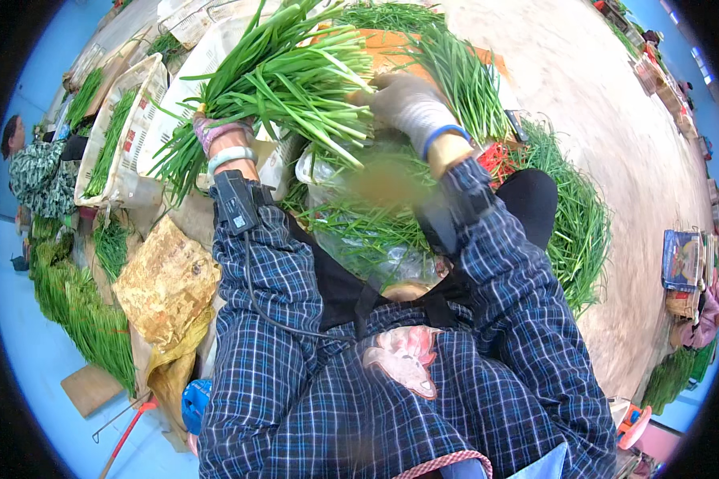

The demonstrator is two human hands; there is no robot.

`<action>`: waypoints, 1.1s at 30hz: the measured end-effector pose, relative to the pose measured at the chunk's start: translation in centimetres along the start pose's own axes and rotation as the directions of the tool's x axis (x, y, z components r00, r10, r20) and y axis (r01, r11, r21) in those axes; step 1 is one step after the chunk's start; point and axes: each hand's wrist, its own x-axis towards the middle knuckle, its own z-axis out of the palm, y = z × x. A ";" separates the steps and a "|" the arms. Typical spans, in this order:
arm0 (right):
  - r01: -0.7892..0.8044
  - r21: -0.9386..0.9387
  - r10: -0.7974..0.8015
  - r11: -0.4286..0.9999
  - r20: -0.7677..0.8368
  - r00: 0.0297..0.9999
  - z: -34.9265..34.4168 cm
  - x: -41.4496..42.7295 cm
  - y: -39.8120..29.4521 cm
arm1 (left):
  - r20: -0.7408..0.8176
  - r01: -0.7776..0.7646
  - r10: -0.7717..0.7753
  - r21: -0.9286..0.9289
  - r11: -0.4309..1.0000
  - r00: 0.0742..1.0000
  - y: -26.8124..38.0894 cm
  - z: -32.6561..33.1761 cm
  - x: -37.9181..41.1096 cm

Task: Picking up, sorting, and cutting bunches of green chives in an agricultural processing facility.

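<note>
My left hand (221,132), in a pinkish glove, is closed around a thick bunch of garlic chives (287,78). The leaves spill to the left past the wrist, and the pale cut stems point right. At those stem ends is my right hand (413,108), in a white knit glove with a blue cuff. It is blurred by motion and its fingertips are partly hidden, so its grip is unclear. Below both hands, loose green leaves (365,233) lie on clear plastic over my lap. More chives (467,84) rest on an orange board (389,48) beyond the right hand.
Red ties (496,160) lie beside my right forearm, near a heap of loose leaves (575,227). White plastic crates (156,90) stand at left, with a seated person (45,167) behind. A yellowish sack (165,281) and long rows of chives (90,317) lie at lower left.
</note>
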 end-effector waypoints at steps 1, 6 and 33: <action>-0.016 -0.039 0.017 0.999 0.017 1.000 1.1 0.8 -0.3 | 0.045 -0.005 0.006 -0.015 1.000 0.999 0.0 -0.4 0.2; -0.043 0.922 -0.107 0.384 0.091 0.990 3.2 1.0 0.5 | 0.031 0.043 -0.040 -0.084 0.996 0.999 -0.3 0.8 -1.2; 0.291 0.277 -0.256 0.916 -0.158 0.954 4.1 -5.2 8.2 | 0.150 -0.130 0.103 0.180 0.975 0.983 3.2 -7.4 8.1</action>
